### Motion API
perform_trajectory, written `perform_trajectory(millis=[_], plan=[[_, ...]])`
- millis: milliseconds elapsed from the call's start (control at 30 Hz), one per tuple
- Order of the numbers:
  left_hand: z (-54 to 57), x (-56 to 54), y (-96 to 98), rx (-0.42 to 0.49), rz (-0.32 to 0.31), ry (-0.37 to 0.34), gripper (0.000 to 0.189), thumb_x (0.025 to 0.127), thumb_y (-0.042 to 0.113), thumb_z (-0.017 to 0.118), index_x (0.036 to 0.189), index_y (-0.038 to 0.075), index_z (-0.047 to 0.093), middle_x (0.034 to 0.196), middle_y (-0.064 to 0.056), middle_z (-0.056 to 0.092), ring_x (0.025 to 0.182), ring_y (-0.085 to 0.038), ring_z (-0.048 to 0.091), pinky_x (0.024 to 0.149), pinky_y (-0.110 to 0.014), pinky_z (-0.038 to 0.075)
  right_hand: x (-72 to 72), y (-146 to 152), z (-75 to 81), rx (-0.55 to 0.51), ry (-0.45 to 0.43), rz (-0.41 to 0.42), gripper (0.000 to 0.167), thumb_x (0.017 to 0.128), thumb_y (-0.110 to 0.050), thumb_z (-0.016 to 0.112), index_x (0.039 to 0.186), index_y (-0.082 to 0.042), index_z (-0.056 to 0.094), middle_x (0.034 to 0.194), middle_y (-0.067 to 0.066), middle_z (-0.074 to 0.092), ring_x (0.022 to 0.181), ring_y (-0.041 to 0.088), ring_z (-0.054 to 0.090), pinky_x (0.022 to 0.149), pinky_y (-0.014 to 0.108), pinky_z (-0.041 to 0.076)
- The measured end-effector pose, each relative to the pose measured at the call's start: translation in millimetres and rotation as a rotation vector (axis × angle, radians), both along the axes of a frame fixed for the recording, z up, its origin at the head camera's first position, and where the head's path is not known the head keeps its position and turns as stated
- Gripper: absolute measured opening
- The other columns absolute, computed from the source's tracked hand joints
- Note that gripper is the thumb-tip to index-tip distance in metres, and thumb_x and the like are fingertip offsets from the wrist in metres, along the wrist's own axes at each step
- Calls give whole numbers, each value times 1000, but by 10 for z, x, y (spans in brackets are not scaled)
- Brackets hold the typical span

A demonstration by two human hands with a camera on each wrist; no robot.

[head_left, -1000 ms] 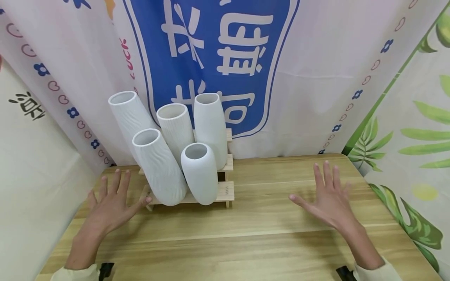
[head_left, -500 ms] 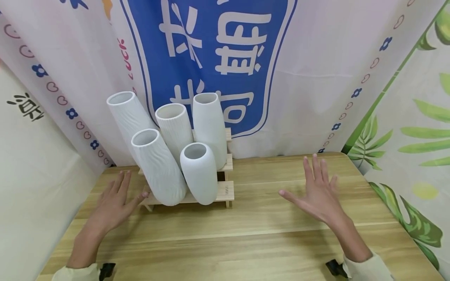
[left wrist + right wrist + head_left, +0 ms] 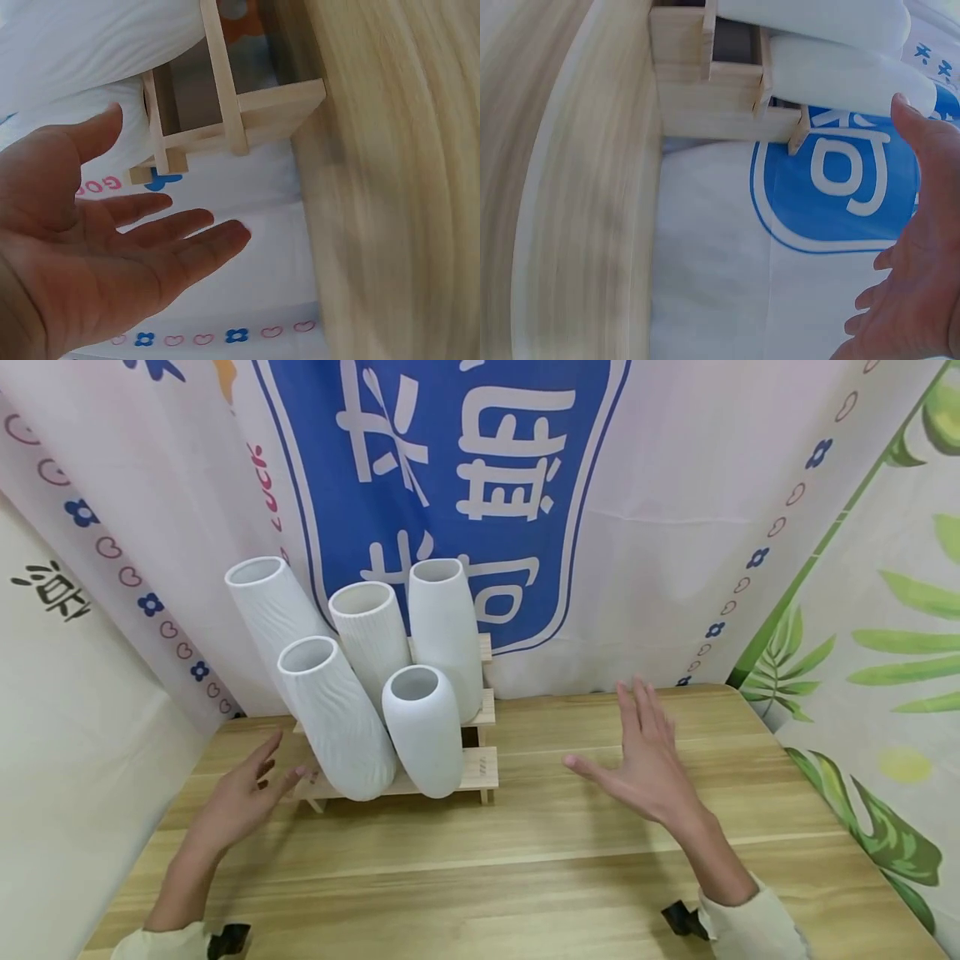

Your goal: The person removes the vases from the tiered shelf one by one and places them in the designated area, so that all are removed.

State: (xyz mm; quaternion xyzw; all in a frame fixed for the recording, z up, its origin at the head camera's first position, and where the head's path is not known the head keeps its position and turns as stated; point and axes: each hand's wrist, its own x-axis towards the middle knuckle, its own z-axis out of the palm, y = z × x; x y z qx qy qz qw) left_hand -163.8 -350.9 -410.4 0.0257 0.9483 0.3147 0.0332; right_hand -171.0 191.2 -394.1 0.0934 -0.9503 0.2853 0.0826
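Note:
Several white vases stand on a stepped wooden rack [image 3: 480, 768] left of the table's middle. In the front row are a tall rippled vase [image 3: 341, 727] and a shorter smooth vase [image 3: 425, 739]. Behind them I see another rippled vase [image 3: 273, 610], a ribbed vase [image 3: 372, 631] and a smooth tall vase [image 3: 447, 639]. My left hand [image 3: 236, 797] hovers just left of the rack, thumb toward it, fingers slightly bent, holding nothing. Well to the rack's right, my right hand [image 3: 648, 768] is spread above the table with nothing in it.
The wood-grain table [image 3: 480, 893] has its far edge against a printed curtain [image 3: 660, 527] with a blue panel. A leaf-patterned cloth [image 3: 885, 693] hangs at the right and a white cloth [image 3: 67, 752] at the left. Small black devices [image 3: 228, 941] sit at both wrists.
My right hand has moved left toward the rack, its fingers drawing closer together. My left hand has turned, and its spread fingers are now bent and close together. The vases stay put.

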Motion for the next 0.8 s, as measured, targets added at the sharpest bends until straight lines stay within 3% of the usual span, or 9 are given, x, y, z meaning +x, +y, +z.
perform_trajectory(millis=[133,233,333,467,600,800], plan=[[-31,-9,-27,143,39,-97,89,112,52,50,172,1,8,171,-38,23,147,-62,40,111,-69,53,-6,-126,18,-51,-14,14,129,88,-74,74,174,-18,-4,181,9,-15,168,43,-8,129,81,10],[-65,-17,-40,288,60,-147,87,113,46,53,171,-3,10,169,-38,26,145,-53,50,109,-49,60,-8,-227,34,-106,-14,31,128,88,-72,76,174,-23,-5,182,5,-13,168,43,-4,125,83,18],[-100,-32,-61,433,76,-185,84,113,37,55,170,-4,9,169,-40,24,132,-26,65,103,-29,63,-5,-324,55,-167,-6,63,126,87,-68,79,174,-26,-2,182,3,-9,167,44,2,124,83,22],[-141,-43,-89,550,91,-206,81,113,26,58,169,-6,10,169,-40,23,111,9,62,100,-22,62,8,-467,77,-229,-3,104,123,87,-65,80,175,-28,2,183,2,-2,167,43,9,125,80,23],[-172,-57,-104,596,95,-219,78,113,20,58,169,-7,12,168,-41,24,107,11,64,100,-21,62,33,-609,102,-294,4,126,120,86,-63,83,174,-29,9,182,-1,6,167,39,14,127,77,23],[-241,-85,-131,591,73,-211,74,110,9,60,166,-11,17,163,-42,32,107,6,67,98,-21,63,63,-800,142,-388,2,151,113,85,-58,87,173,-28,21,180,-2,19,166,36,22,128,75,26]])
